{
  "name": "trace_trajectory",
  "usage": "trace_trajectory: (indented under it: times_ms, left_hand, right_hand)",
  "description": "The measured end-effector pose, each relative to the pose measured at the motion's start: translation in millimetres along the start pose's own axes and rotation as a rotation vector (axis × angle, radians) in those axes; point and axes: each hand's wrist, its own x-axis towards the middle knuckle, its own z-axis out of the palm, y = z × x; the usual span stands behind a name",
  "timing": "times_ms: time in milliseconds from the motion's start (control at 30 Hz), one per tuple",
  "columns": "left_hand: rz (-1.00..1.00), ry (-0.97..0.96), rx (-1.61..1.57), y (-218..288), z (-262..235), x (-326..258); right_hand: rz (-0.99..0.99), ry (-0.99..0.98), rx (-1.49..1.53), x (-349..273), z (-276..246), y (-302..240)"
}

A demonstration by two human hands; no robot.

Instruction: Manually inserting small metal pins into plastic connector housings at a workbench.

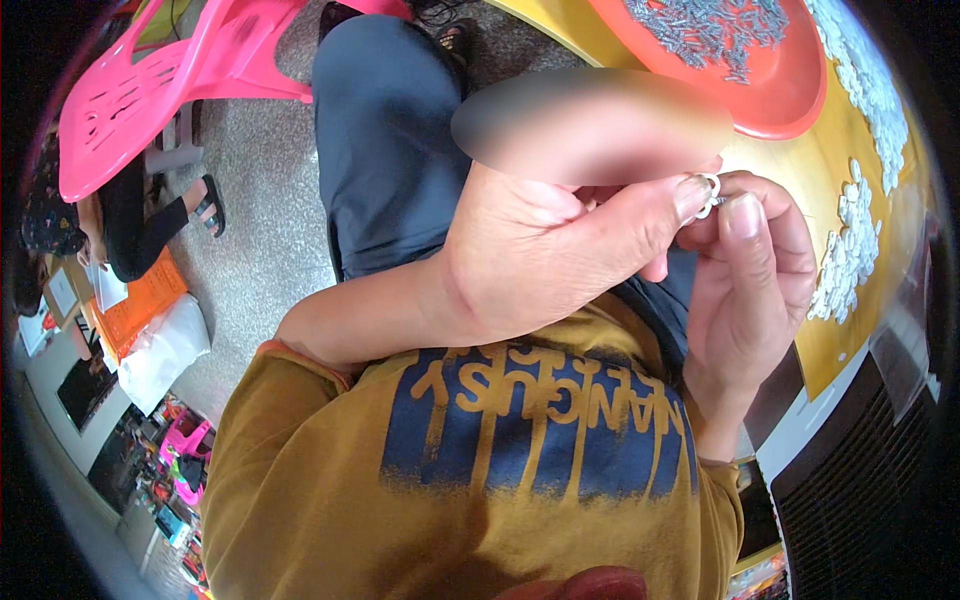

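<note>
My left hand is closed, pinching a small white curved plastic piece between thumb and fingers. A blurred patch covers the upper part of this hand. My right hand meets it from the right, thumb and forefinger closed on a tiny grey metal pin. The pin touches the white piece or lies right against it; its shape is mostly hidden by the fingertips. Beyond the hands, a red plastic tray holds many similar grey metal pins.
The tray stands on a yellow table. Heaps of small white plastic pieces lie along its right side. At the left are a pink plastic chair, another person's sandalled foot, an orange sheet and a white bag.
</note>
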Motion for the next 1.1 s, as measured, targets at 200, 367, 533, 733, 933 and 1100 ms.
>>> trace_trajectory:
  times_ms: [200, 367, 533, 733, 933, 1100]
  left_hand:
    - [0.008, 0.001, 0.000, -1.7, -0.9, 0.4]
    - [0.011, 0.006, 0.005, -0.6, -0.9, 0.5]
    - [-0.013, -0.002, -0.021, -0.9, -2.3, 0.9]
    - [0.150, -0.024, 0.147, -6.5, -3.6, 0.8]
    - [0.191, 0.079, 0.171, -10.2, -0.7, 0.4]
    - [0.191, 0.099, 0.165, -6.3, 1.1, -0.3]
  right_hand:
    - [0.011, 0.035, -0.041, -0.9, 4.9, -1.8]
    - [-0.101, 0.065, -0.101, -1.8, 8.3, 0.4]
    - [-0.063, 0.071, -0.040, -1.5, 8.8, 0.1]
    - [-0.027, 0.104, -0.027, -1.5, 9.3, 0.8]
    - [-0.015, 0.136, -0.030, -2.5, 10.3, 1.0]
    - [-0.027, 0.069, 0.024, 0.0, 6.2, 4.6]
